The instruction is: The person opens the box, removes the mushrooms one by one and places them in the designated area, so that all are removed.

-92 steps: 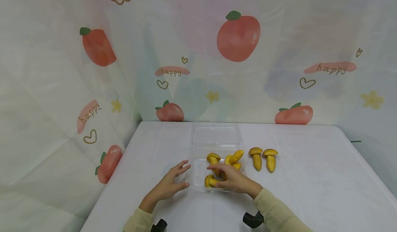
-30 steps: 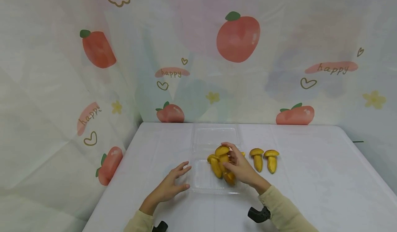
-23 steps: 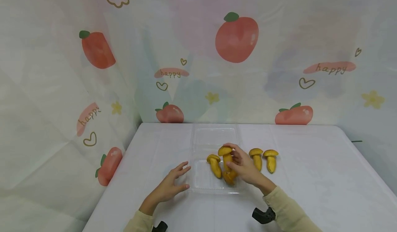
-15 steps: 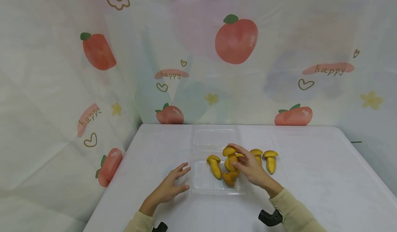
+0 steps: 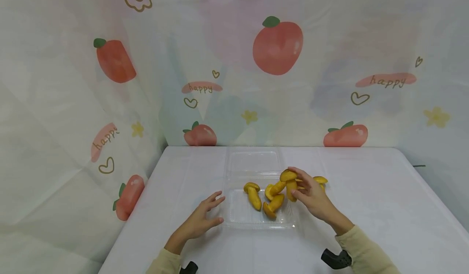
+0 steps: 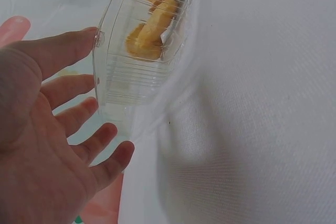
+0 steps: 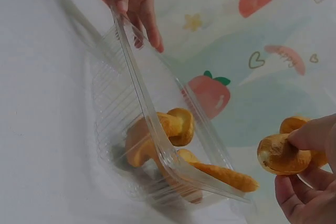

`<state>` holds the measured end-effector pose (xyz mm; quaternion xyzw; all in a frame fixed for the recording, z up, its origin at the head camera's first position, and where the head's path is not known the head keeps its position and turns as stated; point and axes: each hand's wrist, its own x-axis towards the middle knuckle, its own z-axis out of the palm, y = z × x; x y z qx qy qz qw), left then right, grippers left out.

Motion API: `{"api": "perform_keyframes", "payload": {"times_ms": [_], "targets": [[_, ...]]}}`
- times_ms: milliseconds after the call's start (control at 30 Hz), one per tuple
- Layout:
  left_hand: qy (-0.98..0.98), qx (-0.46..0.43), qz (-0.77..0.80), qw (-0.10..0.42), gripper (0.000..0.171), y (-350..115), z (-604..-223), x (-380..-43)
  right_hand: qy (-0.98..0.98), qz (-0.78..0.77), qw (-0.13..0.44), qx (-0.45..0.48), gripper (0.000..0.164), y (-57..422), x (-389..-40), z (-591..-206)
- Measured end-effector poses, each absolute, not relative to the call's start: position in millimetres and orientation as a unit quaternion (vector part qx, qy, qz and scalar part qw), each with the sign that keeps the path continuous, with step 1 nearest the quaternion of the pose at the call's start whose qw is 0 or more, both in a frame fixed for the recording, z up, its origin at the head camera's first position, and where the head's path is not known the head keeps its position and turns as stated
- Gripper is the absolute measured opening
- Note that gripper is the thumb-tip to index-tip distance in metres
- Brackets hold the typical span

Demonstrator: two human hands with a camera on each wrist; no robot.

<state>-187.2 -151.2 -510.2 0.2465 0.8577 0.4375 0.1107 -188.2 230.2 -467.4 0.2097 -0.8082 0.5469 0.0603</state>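
My right hand [image 5: 316,200] held a yellow mushroom [image 5: 289,180] between thumb and fingers, cap up and stem down, at the right edge of the clear container [image 5: 236,213]. My left hand [image 5: 201,217] was at the container's left side, its fingers spread wide and slightly bent with nothing gripped in them — the tips came right up to the rim, though I could not tell whether they pressed on it. Inside the container lay three more mushrooms: the left mushroom [image 5: 253,196] sat near its middle, tilted, cap toward the far side; the upper mushroom [image 5: 276,189] and the lower mushroom [image 5: 274,207] were close together in its right half, their caps toward the left. From my right wrist, one stem seemed to reach out past the container's rim. The lid [image 5: 254,161] lay folded back flat on the far side of the container. To the container's right, beyond my right hand, the outermost mushroom [image 5: 321,180] rested on the white desk [image 5: 370,192], partly hidden by my fingers; a bit of yellow nearer the container was mostly covered by that same hand. Behind the container rose a pale backdrop [image 5: 227,33] printed with red fruit, hearts and the word "happy" — and on the near side of it came my beige sleeves [image 5: 368,249].
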Motion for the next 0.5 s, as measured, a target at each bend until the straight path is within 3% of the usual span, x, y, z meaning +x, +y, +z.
{"api": "perform_keyframes", "payload": {"times_ms": [500], "targets": [[0.854, 0.242, 0.446, 0.114, 0.066, -150.4, -511.4, -187.7, -0.826, 0.526, 0.101, 0.176, 0.062, 267.8, -175.2, -473.1]]}}
